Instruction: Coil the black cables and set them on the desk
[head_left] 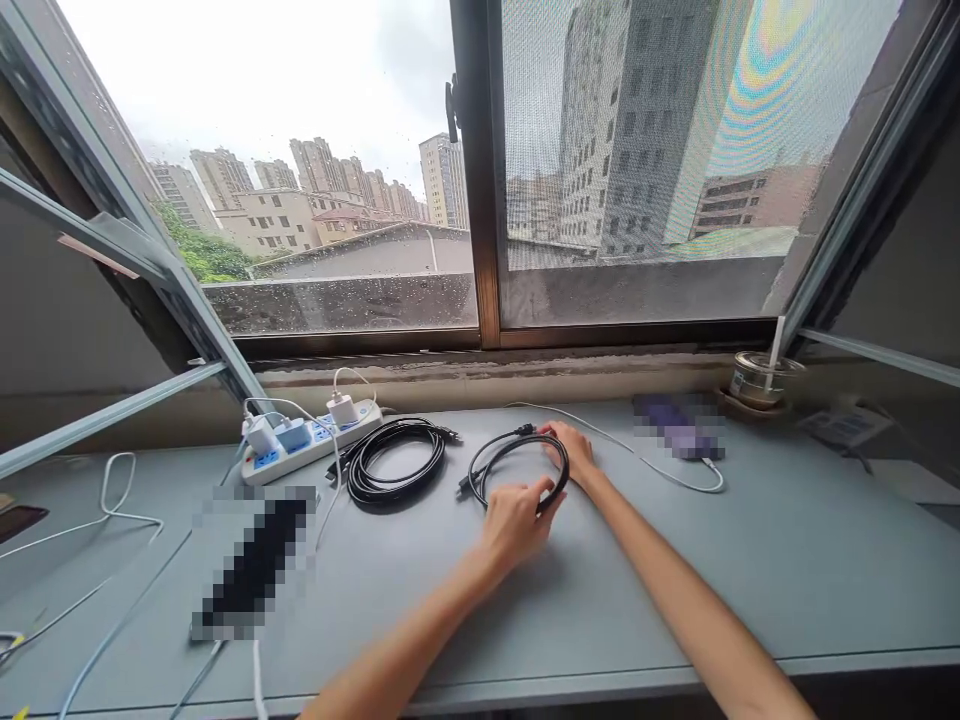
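A short black cable (480, 465) with a plug at each end is looped into a small coil on the grey table. My left hand (517, 525) pinches the near side of this coil. At its far right side, my right hand (571, 450) has its fingers closed around the loop, partly hidden behind the cable. One plug lies at the top of the loop near my right fingers, the other at the lower left. Just left of it lies a thicker coil of black cable (394, 490), which neither hand touches.
A white power strip (307, 447) with several chargers stands at the back left. A blurred dark phone-like object (259, 565) lies front left, a blurred purple one (679, 428) back right. A cup with a straw (765, 380) stands by the window. White cables (637, 447) trail across the table.
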